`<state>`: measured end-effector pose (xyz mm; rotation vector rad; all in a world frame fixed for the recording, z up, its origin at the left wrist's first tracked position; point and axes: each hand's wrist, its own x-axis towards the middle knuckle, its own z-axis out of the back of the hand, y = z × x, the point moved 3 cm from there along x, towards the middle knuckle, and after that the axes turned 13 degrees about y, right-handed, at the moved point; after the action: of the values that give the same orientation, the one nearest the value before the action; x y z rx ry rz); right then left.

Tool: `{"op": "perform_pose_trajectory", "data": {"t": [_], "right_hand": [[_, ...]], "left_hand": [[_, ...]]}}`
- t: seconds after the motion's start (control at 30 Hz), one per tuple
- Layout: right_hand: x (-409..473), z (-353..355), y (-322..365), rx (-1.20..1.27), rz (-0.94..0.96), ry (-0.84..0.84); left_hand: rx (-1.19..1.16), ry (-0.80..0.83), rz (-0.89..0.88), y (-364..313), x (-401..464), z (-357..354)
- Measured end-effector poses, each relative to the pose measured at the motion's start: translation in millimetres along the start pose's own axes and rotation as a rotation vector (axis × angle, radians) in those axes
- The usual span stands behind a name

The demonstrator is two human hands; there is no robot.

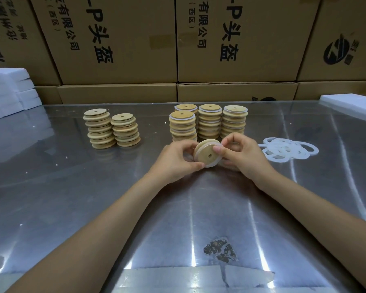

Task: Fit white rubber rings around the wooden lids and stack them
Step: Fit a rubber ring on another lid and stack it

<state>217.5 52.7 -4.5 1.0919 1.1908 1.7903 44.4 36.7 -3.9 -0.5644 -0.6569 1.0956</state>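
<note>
A round wooden lid (207,152) with a small centre hole is held tilted just above the table, between both hands. My left hand (175,159) grips its left edge. My right hand (241,153) pinches a white rubber ring (213,164) against the lid's right rim; the ring shows along the lower and right edge. Loose white rings (287,150) lie in a heap to the right. Two stacks of bare lids (111,129) stand at left. Several stacks of ringed lids (209,121) stand right behind my hands.
Large printed cardboard boxes (118,39) wall off the back of the shiny metal table (93,197). White foam blocks (9,92) sit at the far left, and a white foam sheet (351,104) at the far right. A patch of worn tape (220,250) marks the near table.
</note>
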Motion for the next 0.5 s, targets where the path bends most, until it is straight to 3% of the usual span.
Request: {"op": "perform_pose_trajectory", "data": {"t": [0.17, 0.4, 0.5], "right_hand": [[-0.2, -2.2, 2.9, 0.019, 0.027, -0.031], [0.9, -0.6, 1.3, 0.342, -0.065, 0.003], [0.5, 0.3, 5.5, 0.164, -0.003, -0.054]], "left_hand": [[0.025, -0.066, 0.031, -2.4, -1.9, -1.7], [-0.404, -0.021, 0.082, -3.6, -1.4, -4.2], [-0.511, -0.024, 0.067, -4.8, -2.2, -9.2]]}}
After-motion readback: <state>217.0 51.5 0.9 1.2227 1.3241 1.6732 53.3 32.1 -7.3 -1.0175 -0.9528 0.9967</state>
